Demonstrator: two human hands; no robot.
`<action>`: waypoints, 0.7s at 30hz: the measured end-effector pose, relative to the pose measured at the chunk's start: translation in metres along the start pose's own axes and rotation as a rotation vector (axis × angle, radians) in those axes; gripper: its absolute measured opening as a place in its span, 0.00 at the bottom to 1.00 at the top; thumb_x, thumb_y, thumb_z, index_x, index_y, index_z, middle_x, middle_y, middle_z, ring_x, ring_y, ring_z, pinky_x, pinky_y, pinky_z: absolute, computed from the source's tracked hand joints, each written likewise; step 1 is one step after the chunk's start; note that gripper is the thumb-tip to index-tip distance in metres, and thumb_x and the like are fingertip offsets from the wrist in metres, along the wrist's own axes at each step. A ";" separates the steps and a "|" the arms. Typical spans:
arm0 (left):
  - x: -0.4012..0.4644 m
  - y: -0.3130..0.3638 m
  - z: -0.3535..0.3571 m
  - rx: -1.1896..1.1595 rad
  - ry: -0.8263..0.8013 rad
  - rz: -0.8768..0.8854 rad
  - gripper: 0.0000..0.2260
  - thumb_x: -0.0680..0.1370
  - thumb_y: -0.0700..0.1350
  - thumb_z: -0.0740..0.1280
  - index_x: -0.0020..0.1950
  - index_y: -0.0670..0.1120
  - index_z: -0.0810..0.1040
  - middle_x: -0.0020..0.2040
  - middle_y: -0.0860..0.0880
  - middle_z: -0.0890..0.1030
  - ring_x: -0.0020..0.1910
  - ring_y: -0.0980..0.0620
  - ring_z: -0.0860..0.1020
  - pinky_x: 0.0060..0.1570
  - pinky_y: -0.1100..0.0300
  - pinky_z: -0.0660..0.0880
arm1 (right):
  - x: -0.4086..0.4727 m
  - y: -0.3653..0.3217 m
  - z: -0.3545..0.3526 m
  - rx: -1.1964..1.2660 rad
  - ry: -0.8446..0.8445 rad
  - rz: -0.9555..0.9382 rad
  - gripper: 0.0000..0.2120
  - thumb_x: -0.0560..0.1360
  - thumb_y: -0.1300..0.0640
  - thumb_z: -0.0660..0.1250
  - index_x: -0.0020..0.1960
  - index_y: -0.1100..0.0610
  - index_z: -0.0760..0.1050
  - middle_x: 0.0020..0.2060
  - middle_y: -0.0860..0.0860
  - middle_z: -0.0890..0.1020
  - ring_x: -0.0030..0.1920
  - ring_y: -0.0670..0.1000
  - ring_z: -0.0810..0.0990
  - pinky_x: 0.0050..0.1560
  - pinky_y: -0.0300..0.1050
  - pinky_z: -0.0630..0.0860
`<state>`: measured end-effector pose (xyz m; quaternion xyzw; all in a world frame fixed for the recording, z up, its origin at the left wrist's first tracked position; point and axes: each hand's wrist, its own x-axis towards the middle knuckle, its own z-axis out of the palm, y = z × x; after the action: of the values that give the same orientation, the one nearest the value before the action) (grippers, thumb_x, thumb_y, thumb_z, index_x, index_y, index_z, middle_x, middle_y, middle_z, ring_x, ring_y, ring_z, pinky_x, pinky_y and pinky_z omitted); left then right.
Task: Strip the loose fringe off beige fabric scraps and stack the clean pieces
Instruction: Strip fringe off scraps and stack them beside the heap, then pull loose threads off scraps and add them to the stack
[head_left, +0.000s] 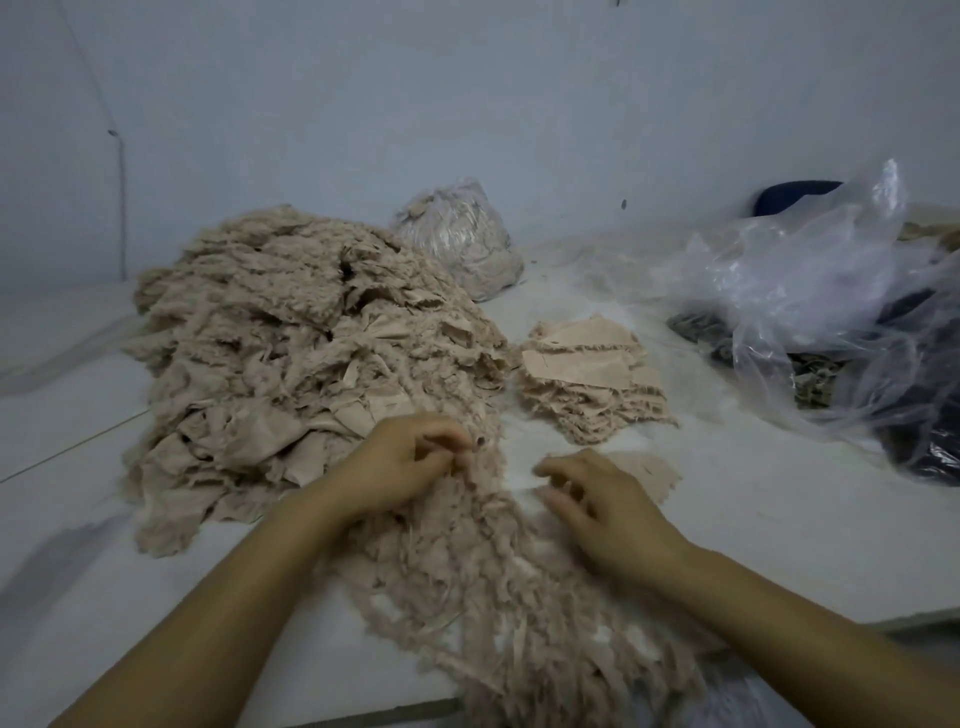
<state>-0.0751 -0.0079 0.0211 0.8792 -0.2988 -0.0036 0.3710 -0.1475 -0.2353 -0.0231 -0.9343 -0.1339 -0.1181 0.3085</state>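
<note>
The fringe heap spills off the bottom edge at about six o'clock, so where it ends can't be seen. Both forearms are cut off there too, at seven and five o'clock. The left hand has its fingertips curled into the fringe, and whether they pinch a strand is too blurred to tell. The right hand covers most of a flat scrap, only its far corner showing. At three o'clock a clear plastic bag veils dark contents that can't be made out and runs off the right edge. Behind it a dark blue object is mostly hidden.
</note>
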 end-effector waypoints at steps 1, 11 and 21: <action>0.000 -0.004 -0.008 0.090 0.003 -0.010 0.12 0.78 0.35 0.64 0.55 0.50 0.79 0.56 0.51 0.78 0.56 0.55 0.77 0.57 0.63 0.73 | -0.003 -0.007 0.009 0.014 -0.089 -0.059 0.15 0.81 0.49 0.60 0.65 0.50 0.73 0.53 0.48 0.73 0.50 0.43 0.72 0.50 0.30 0.65; -0.015 -0.027 -0.014 0.232 -0.043 -0.002 0.13 0.80 0.41 0.62 0.36 0.49 0.70 0.38 0.51 0.68 0.38 0.61 0.69 0.41 0.62 0.64 | 0.001 -0.034 0.027 0.124 0.029 -0.063 0.09 0.79 0.47 0.63 0.50 0.50 0.78 0.44 0.46 0.79 0.41 0.44 0.75 0.45 0.40 0.70; -0.027 -0.007 -0.007 -0.343 0.144 -0.106 0.13 0.82 0.38 0.56 0.37 0.45 0.68 0.30 0.55 0.68 0.27 0.63 0.65 0.30 0.71 0.64 | 0.025 -0.043 0.035 0.285 -0.179 0.121 0.08 0.80 0.55 0.60 0.49 0.54 0.77 0.48 0.52 0.71 0.51 0.49 0.70 0.42 0.30 0.64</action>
<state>-0.0922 0.0150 0.0162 0.8155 -0.2198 -0.0109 0.5353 -0.1337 -0.1759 -0.0195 -0.8943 -0.1197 0.0046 0.4312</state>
